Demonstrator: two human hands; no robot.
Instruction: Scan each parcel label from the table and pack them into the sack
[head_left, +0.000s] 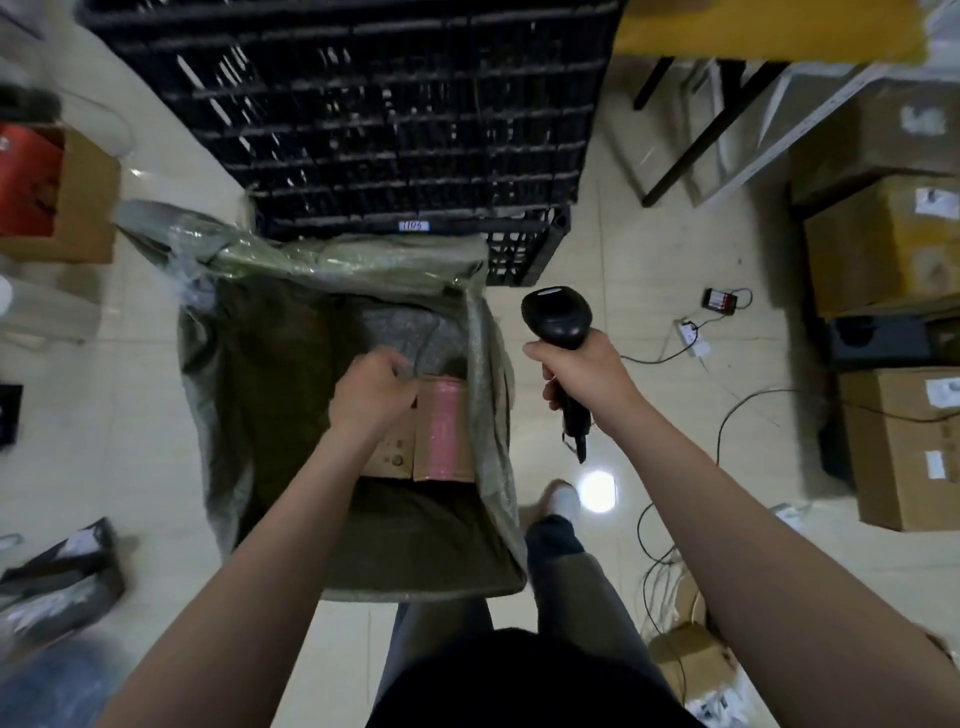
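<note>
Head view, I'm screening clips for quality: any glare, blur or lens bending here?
Head view: lamp glare on the floor beside the shoe; head view: bags at lower left smeared by blur; head view: crate edges bow from the wide lens; scanner and box fairly sharp.

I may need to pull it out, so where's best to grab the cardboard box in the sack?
From above, through the open sack, take the cardboard box by its far edge, where the left hand holds it; it lies flat beside the right wall.
</note>
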